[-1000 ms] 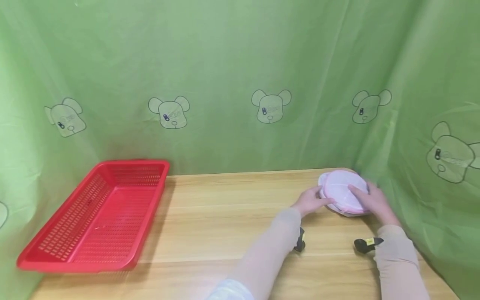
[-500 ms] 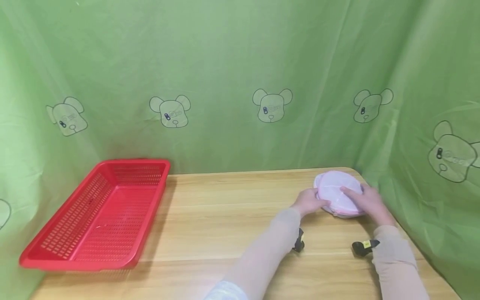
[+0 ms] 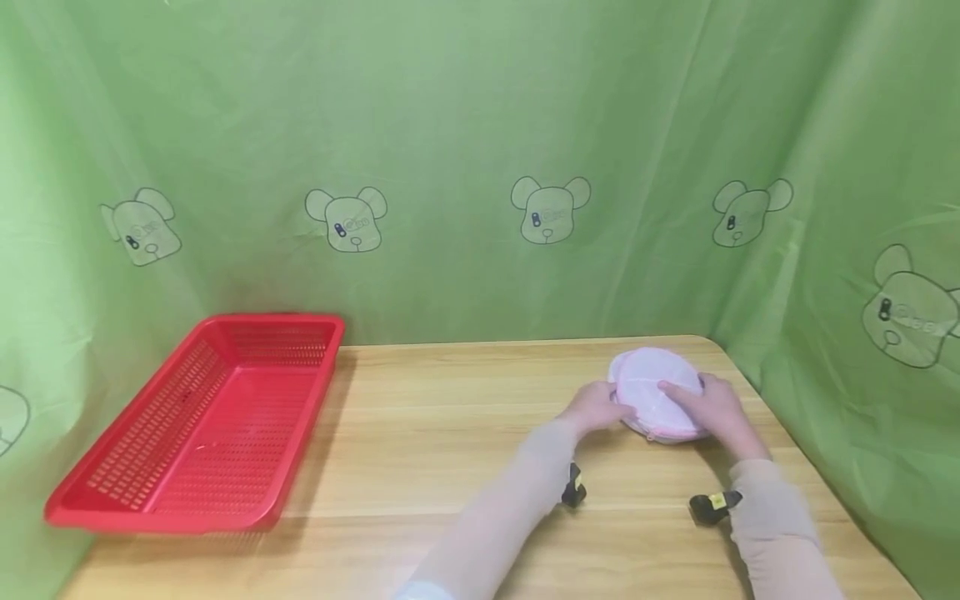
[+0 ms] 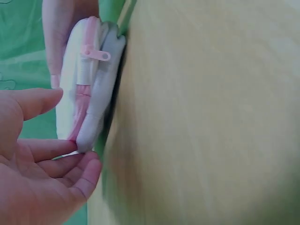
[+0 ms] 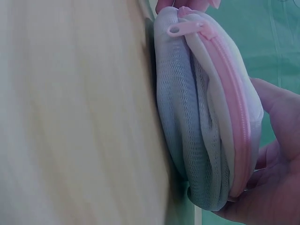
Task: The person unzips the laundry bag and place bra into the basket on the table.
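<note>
A round white mesh laundry bag [image 3: 654, 393] with a pink zipper is at the table's back right in the head view. My left hand [image 3: 596, 407] holds its left edge, thumb over the top and fingers along the side. On the right edge my right hand [image 3: 716, 408] grips it, with the thumb lying across the top face. The left wrist view shows the bag [image 4: 89, 84] with its pink zipper pull and bent left fingers [image 4: 84, 173] at its lower side. In the right wrist view the soft grey mesh side of the bag [image 5: 180, 108] bulges close over the table.
A red plastic basket [image 3: 307, 450] with perforated walls stands at the left of the wooden table [image 3: 435, 417]. Green curtains [image 3: 450, 108] printed with bear heads hang behind and at both sides. Black wrist cameras [image 3: 712, 507] sit below the cuffs.
Both hands have moved the laundry bag left and slightly toward the person, away from the right curtain. The grip looks much the same. The head view has shifted a little.
</note>
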`<state>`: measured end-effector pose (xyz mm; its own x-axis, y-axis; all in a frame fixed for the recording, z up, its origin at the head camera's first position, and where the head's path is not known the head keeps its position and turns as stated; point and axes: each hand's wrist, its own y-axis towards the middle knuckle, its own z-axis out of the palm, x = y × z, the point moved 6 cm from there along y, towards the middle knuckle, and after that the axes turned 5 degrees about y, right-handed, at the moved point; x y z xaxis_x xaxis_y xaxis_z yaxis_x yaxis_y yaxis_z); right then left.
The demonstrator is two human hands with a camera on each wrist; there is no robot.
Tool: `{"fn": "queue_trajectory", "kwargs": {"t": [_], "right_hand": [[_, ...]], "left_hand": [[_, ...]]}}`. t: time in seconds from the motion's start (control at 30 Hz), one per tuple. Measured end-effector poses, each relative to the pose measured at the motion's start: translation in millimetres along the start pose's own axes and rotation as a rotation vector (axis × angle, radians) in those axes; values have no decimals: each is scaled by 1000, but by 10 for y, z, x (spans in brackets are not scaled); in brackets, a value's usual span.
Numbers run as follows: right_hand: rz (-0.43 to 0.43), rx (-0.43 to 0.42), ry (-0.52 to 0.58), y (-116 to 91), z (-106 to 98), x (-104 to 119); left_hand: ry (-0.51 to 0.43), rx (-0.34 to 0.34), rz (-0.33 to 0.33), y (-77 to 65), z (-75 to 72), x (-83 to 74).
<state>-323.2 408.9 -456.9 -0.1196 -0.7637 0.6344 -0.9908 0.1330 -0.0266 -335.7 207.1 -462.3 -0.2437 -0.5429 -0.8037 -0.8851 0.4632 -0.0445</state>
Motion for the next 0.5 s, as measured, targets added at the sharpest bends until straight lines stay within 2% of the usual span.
{"fn": "queue_trajectory", "kwargs": {"t": [0.5], "right_hand": [[-15, -11, 26, -120, 280, 307]], "left_hand": [[-49, -20, -49, -279, -241, 268]]}}
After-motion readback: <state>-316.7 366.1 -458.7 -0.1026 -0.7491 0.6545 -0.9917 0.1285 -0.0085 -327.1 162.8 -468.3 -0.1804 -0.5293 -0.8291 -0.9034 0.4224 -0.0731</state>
